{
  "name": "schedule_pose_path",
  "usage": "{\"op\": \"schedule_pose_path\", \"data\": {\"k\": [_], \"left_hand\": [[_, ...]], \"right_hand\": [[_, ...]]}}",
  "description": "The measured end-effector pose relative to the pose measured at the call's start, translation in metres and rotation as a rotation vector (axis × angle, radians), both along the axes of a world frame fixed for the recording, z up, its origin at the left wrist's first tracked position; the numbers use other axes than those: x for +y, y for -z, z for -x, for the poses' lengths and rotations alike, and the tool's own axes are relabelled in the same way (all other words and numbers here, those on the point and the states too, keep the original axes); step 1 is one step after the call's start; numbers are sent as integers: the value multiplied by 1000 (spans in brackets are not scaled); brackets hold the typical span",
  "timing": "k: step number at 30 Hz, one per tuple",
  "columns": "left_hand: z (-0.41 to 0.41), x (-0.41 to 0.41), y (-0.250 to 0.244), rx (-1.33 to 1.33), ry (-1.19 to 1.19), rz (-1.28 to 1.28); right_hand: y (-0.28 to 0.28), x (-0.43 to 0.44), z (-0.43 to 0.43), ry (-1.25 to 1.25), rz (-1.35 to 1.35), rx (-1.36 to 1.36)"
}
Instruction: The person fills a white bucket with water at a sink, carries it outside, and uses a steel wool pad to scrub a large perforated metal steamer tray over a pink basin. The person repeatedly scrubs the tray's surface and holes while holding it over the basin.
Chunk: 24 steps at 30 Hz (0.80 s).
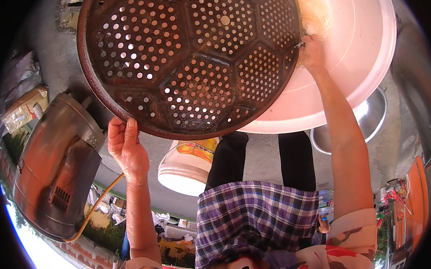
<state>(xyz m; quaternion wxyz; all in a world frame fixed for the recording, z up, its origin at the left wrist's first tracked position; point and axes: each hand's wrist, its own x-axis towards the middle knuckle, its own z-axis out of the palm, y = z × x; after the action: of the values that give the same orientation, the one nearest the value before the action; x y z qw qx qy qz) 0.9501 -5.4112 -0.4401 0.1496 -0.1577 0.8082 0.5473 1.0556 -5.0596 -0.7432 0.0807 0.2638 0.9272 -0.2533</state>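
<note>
A large round perforated metal tray (213, 60), dark brown and stained, spans the upper part of the view, partly over a wide pinkish-white basin (363, 76). My left hand (128, 148) grips the tray's lower left rim, thumb on top and fingers curled at the edge. On the other side, my right hand (311, 54) is at the tray's right edge, with a small bit of greyish material (299, 44) at its fingertips. What that bit is I cannot tell. Foamy yellowish liquid (316, 13) shows in the basin beyond my right hand.
Left stands a metal cylindrical appliance (60, 168) with a yellow hose (97, 202). A white plastic bucket (184, 167) is near my legs. Under the basin's right side sits a shiny metal bowl (373, 118). A carton (26, 109) lies at far left, and an orange panel (413, 202) stands right.
</note>
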Motion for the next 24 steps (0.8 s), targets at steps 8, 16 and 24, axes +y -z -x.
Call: {"op": "schedule_pose_path", "data": {"k": [8, 16, 24], "left_hand": [[2, -2, -25, -26, 38, 38], [11, -4, -27, -34, 35, 43], [8, -1, -25, -53, 63, 95]], "right_hand": [[-159, -110, 82, -33, 644, 669], [-73, -79, 150, 138, 189, 552], [-184, -160, 174, -388, 532, 956]]}}
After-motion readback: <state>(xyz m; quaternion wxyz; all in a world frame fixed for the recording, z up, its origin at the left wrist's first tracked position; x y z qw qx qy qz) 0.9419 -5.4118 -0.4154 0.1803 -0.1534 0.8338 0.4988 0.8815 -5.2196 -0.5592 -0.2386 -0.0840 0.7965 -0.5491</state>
